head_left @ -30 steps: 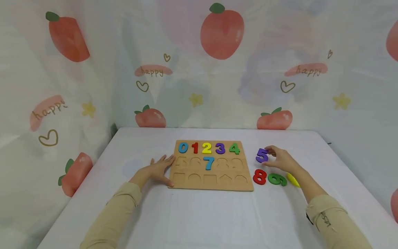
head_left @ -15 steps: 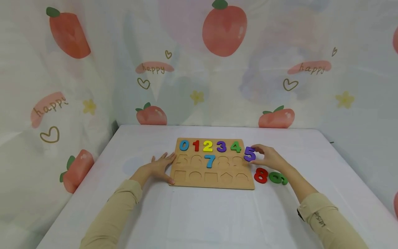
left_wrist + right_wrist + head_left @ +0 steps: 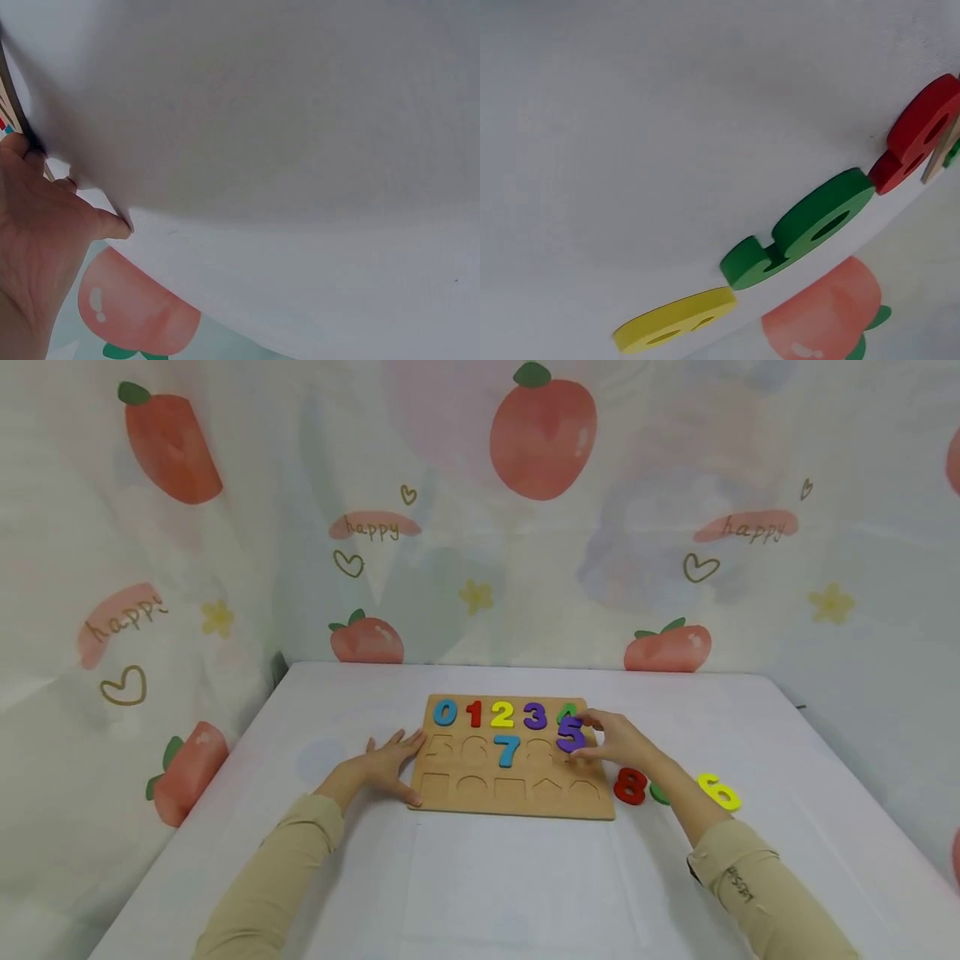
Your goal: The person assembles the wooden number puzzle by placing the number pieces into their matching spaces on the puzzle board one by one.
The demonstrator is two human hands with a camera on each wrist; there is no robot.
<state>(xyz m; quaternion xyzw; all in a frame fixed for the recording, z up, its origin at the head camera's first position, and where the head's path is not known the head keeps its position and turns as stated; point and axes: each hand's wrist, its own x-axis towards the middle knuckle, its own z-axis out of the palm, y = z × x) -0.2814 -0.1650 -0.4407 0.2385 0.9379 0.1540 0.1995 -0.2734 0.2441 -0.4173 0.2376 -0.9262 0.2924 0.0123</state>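
A wooden number board (image 3: pixel 459 760) lies on the table, with recesses in its lower two rows. My left hand (image 3: pixel 384 770) rests on the board's left edge, fingers spread; the left wrist view shows the same hand (image 3: pixel 37 217) at the edge. Between thumb and fingers my right hand (image 3: pixel 624 740) pinches a purple number 5 (image 3: pixel 573 734) over the right end of the middle row. It overlaps the green 4 (image 3: pixel 567 708). A blue 0 (image 3: pixel 445 712), red 1 (image 3: pixel 474 714), yellow 2 (image 3: pixel 502 715) and purple 3 (image 3: pixel 535 717) fill the top row, with a blue 7 (image 3: pixel 506 752) below.
Right of the board lie a red 8 (image 3: pixel 630 786), a green number piece (image 3: pixel 659 792) partly behind the right forearm, and a yellow 6 (image 3: pixel 718 792). The right wrist view shows the green piece (image 3: pixel 821 217) between the other two. A patterned cloth wall (image 3: pixel 442 635) stands behind.
My right hand has carried the purple 5 leftward from the table beside the board to over the middle row. The yellow 6 has come into full view. My left hand stays at the board's edge.
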